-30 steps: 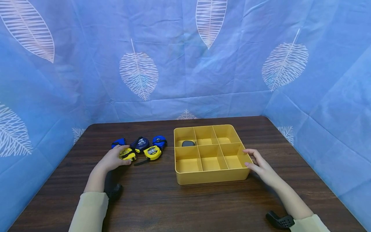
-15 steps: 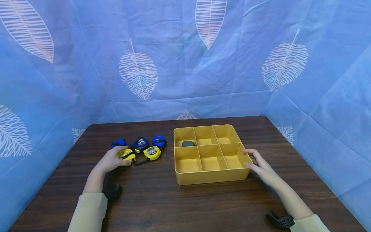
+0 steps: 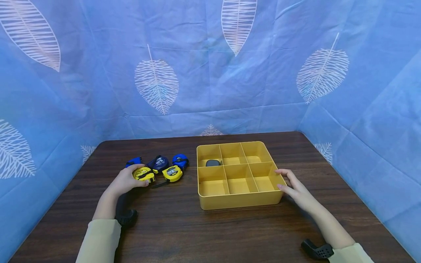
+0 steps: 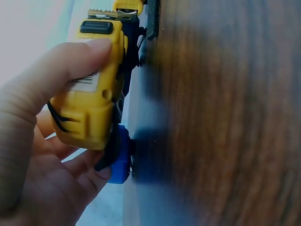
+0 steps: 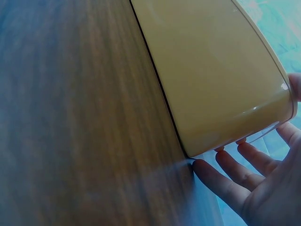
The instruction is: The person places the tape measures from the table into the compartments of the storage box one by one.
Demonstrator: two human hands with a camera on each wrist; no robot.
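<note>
My left hand (image 3: 126, 181) grips a yellow tape measure (image 3: 143, 175), the thumb lying across its case and the fingers round the far side. In the left wrist view, the same tape measure (image 4: 87, 113) shows a barcode label and a black strap. A second yellow tape measure (image 3: 172, 173) lies just to its right. Behind them are a dark blue tape measure (image 3: 160, 163) and a brighter blue one (image 3: 180, 160). Another blue one (image 3: 134, 162) sits beyond my left fingers. My right hand (image 3: 297, 190) rests its fingertips against the right side of a yellow compartment box (image 3: 241, 200).
A dark rounded object (image 3: 213, 163) is in the box's back left compartment. The brown wooden table (image 3: 184, 233) ends at a blue leaf-print cloth (image 3: 197, 91) hung behind it and along both sides. Each wrist wears a black band.
</note>
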